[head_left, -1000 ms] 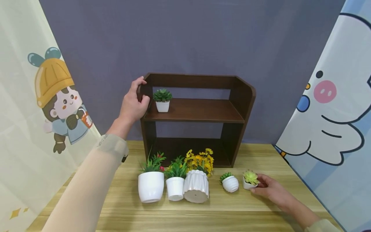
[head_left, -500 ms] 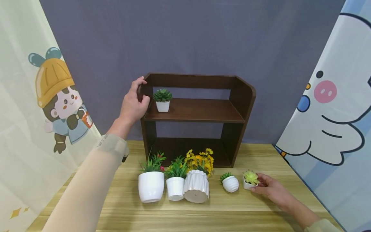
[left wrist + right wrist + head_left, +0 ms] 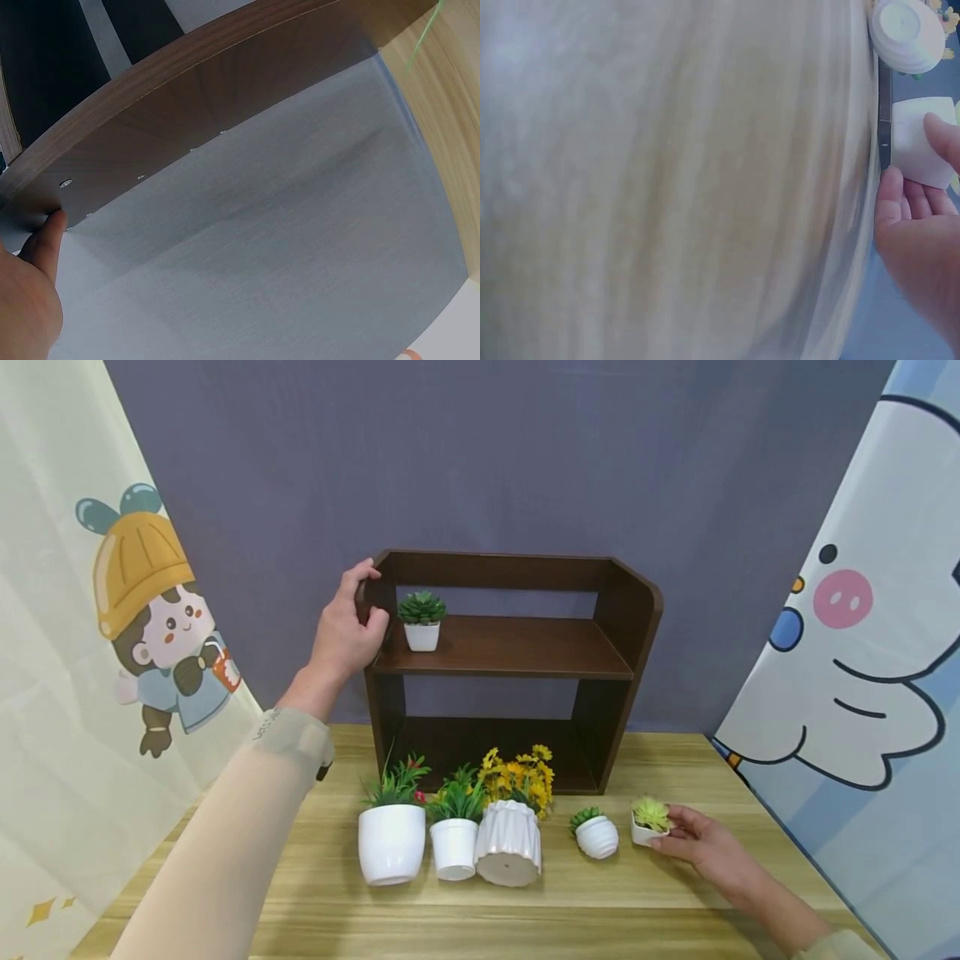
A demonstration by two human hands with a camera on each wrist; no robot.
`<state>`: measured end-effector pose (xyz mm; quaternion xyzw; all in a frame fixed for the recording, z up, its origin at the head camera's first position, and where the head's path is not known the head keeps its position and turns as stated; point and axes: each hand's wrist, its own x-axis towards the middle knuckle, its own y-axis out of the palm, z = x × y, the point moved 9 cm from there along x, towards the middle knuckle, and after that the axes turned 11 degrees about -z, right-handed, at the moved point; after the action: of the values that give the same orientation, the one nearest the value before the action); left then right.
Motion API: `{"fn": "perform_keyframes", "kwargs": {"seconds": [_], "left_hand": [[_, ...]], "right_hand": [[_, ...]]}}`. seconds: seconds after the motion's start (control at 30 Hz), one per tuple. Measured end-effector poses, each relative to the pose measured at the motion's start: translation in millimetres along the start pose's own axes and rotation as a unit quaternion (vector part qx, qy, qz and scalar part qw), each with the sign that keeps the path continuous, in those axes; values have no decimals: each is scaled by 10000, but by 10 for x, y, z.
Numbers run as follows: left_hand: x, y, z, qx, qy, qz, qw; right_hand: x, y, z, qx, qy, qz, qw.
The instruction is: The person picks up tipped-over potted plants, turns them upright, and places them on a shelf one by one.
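Observation:
My left hand (image 3: 347, 631) grips the upper left side panel of a dark brown two-tier wooden shelf (image 3: 517, 643), thumb on the inner face. In the left wrist view a finger lies against the panel's outer face. My right hand (image 3: 708, 852) pinches a small white square pot with a yellow-green succulent (image 3: 650, 820) between thumb and fingers, at the right of the table. The right wrist view shows the white pot (image 3: 922, 142) with the thumb across its side. A dark green succulent in a white pot (image 3: 422, 622) stands upright on the upper tier, at the left.
Before the shelf, on the wooden table (image 3: 450, 927), lie a large white pot with red-flowered greenery (image 3: 392, 843), a smaller grass pot (image 3: 454, 847), a ribbed pot with yellow flowers (image 3: 508, 843) and a small round succulent pot (image 3: 597, 837). Printed curtains hang on both sides.
My right hand and the yellow-green succulent have shifted slightly up and to the right. The left hand keeps its hold on the shelf, and the other pots stay put.

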<state>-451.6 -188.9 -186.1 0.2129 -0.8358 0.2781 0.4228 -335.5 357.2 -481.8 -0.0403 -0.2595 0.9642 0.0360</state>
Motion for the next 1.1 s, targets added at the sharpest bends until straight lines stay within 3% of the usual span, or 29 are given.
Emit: {"fn": "perform_keyframes", "kwargs": {"seconds": [0.4,0.77,1.1], "left_hand": [[-10,-10,-17,-23,14,-12,10000],[-6,-16,-13,7,-13,0,10000],[-5,-16,-13,-17,-6,-40,10000]], "right_hand": [[-105,3,198,324,-146,-8,9994],[-175,41,542,-142,-340,-115,9993],[-219,202,829,-57,-587,-93,9982]]}}
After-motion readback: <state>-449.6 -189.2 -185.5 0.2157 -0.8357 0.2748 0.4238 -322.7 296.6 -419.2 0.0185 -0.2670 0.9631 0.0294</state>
